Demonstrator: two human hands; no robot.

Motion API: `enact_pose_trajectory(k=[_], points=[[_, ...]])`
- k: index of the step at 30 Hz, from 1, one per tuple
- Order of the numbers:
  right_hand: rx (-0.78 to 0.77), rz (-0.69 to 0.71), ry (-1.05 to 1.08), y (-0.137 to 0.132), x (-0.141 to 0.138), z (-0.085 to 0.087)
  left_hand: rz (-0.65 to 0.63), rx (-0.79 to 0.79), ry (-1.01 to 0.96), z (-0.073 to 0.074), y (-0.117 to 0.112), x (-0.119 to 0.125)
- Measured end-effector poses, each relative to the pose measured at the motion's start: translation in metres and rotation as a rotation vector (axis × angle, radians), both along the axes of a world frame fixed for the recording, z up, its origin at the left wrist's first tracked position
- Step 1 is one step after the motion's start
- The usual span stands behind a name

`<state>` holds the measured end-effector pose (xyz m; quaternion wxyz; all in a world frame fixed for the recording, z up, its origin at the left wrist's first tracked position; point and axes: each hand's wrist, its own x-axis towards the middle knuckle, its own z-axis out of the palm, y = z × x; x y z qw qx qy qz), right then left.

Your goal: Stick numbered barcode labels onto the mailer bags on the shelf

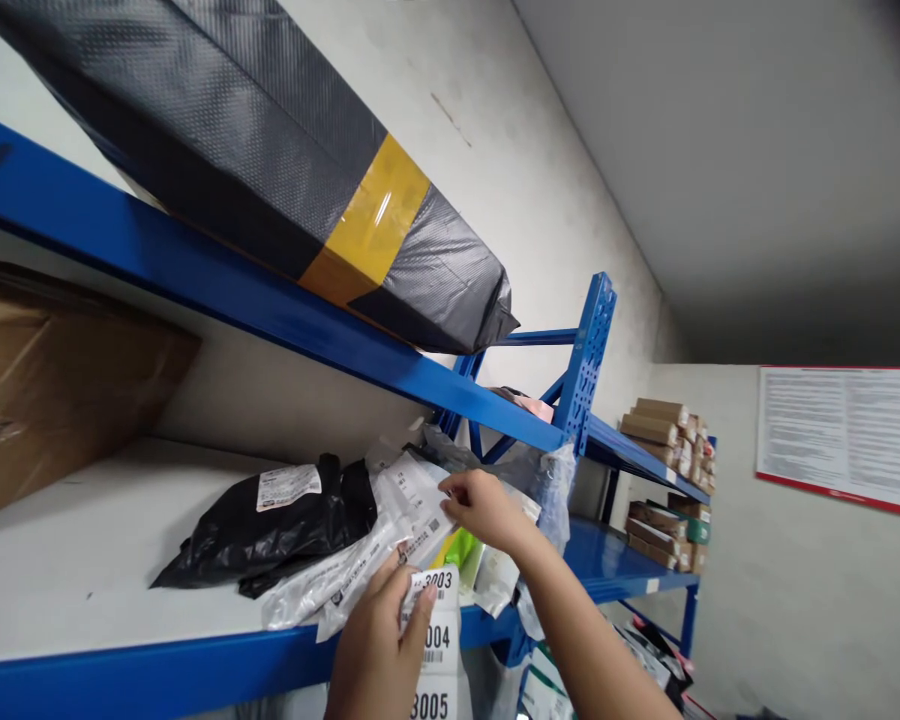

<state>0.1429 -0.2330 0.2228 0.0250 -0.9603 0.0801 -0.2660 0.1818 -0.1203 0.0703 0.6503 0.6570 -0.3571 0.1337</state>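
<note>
Totally bare-handed setup here, just two human hands. The right hand point(484, 510) has slim fingers and narrows into a slender wrist, then comes the right forearm point(592, 630), smooth-outlined, bare the whole way and thicker toward the elbow end (whatever's above that is out of view). The left hand point(379, 625) is just as bare, with a broad back and a rounded thumb tip; fingernails are too small to make out properly.

Left hand point(379, 640) raised, thumb point(420, 622) extended, right forearm point(577, 615) slanting inward, right hand point(487, 512) curled, fingers point(457, 484) perhaps pinched
</note>
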Motion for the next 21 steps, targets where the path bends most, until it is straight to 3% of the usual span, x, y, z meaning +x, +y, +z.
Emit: enact_pose_trajectory(k=[4, 8, 11, 14, 21], points=[[0.018, 0.005, 0.023, -0.003, -0.014, -0.007, 0.018, 0.063, -0.005, -0.004, 0.000, 0.002], [-0.005, -0.047, -0.034, -0.001, -0.021, -0.018, 0.119, -0.052, 0.001, -0.010, -0.013, -0.002], [-0.092, 0.111, -0.076, 0.006, -0.027, -0.022, 0.145, -0.108, 0.007, -0.016, -0.023, -0.003], [-0.073, 0.317, 0.028, 0.012, -0.033, -0.023, 0.167, -0.174, 0.027, -0.023, -0.030, 0.001], [0.177, 0.416, 0.047, 0.004, -0.038, -0.030, 0.128, -0.254, 0.077, -0.026, -0.036, 0.003]])
